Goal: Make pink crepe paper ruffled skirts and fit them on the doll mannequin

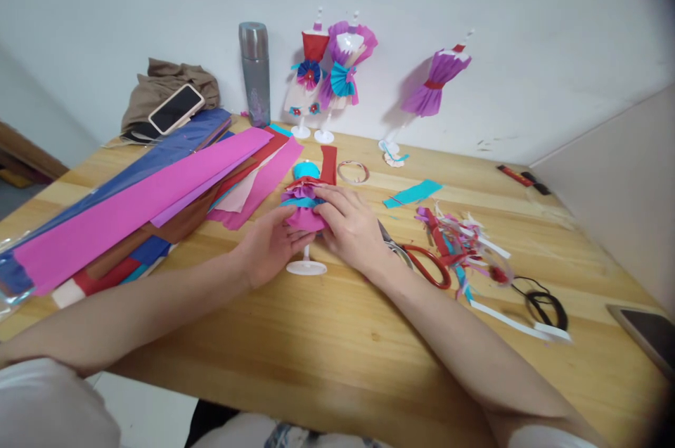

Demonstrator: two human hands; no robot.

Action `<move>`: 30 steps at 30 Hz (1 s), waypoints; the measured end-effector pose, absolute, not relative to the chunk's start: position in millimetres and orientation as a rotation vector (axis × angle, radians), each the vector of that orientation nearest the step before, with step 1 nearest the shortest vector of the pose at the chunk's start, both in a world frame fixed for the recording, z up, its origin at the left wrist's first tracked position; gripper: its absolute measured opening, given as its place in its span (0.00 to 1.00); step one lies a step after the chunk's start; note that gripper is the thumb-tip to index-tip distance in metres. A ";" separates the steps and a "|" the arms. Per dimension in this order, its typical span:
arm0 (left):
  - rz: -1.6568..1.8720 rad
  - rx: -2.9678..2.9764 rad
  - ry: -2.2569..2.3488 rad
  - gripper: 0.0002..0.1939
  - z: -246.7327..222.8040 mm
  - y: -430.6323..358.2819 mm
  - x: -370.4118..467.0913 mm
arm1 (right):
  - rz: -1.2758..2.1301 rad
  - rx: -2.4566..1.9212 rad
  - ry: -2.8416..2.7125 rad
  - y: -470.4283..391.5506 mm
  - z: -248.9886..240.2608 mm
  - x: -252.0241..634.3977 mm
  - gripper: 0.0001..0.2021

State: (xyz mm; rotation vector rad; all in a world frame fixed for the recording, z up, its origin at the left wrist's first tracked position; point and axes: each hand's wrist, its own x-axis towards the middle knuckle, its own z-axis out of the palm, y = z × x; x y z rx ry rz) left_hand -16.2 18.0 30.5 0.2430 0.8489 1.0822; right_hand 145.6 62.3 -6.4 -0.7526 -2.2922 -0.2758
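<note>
A miniature dress form stands in front of me on its round white base (306, 268), wearing a ruffled crepe paper dress (306, 219) in magenta, blue and red with a turquoise top. My left hand (268, 240) cups the skirt from the left, its thumb on the ruffles and its fingers below them. From the right, my right hand (348, 223) grips the skirt's edge with bent fingers, some of their tips hidden in the folds. A red paper strip (328, 165) lies just behind the form.
Crepe paper sheets (158, 202) are piled at the left, near a phone (176, 109) and a flask (255, 75). Three dressed forms stand along the wall, including a purple one (435, 82). Orange-handled scissors (429, 266) and paper scraps (458, 240) lie right of my hands.
</note>
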 end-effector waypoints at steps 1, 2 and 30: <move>1.089 0.253 0.863 0.09 31.4 15.9 -17.2 | -0.267 -0.755 -2.297 62.2 -6.4 146.1 0.07; 1.090 0.261 0.888 0.09 32.3 13.2 -19.3 | -0.255 -0.758 -2.303 62.2 -6.6 146.6 0.08; 0.884 2.276 1.343 0.13 10.1 60.3 -71.7 | -0.325 -0.673 -2.382 57.4 -5.9 142.6 0.08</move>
